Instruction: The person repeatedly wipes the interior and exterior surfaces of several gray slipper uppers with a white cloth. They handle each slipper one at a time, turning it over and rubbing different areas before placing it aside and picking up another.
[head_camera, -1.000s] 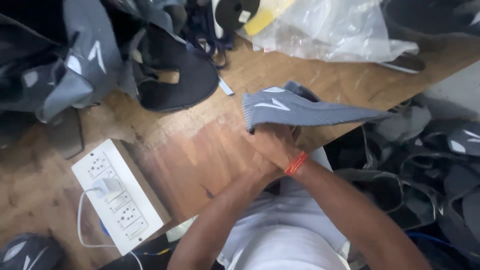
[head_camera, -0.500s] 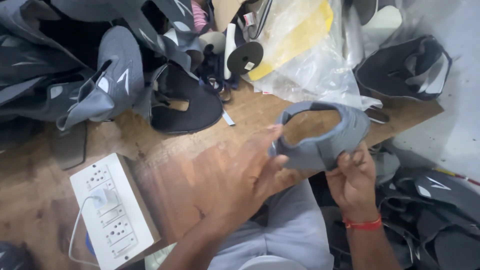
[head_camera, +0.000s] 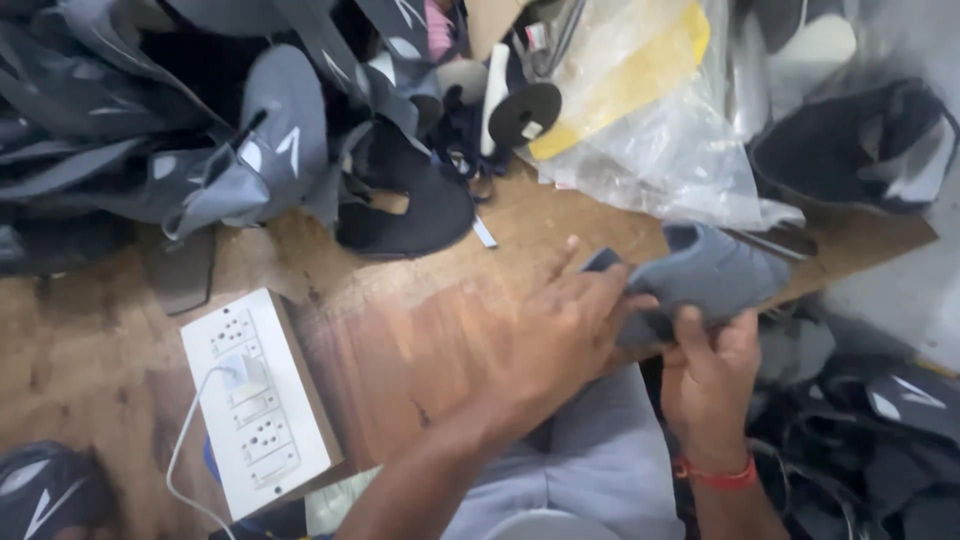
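While both hands clamp the grey shoe upper (head_camera: 700, 280), left hand (head_camera: 565, 335) grips its left end, right hand (head_camera: 710, 375) underneath, long axis left-right.

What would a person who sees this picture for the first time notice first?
First, the two hands at the centre right: the left hand and the right hand both grip a grey shoe upper above the edge of the wooden table. Next, a white socket board lies at the lower left with a white plug in it. Along the top, a heap of grey shoe uppers and a clear plastic bag crowd the table.
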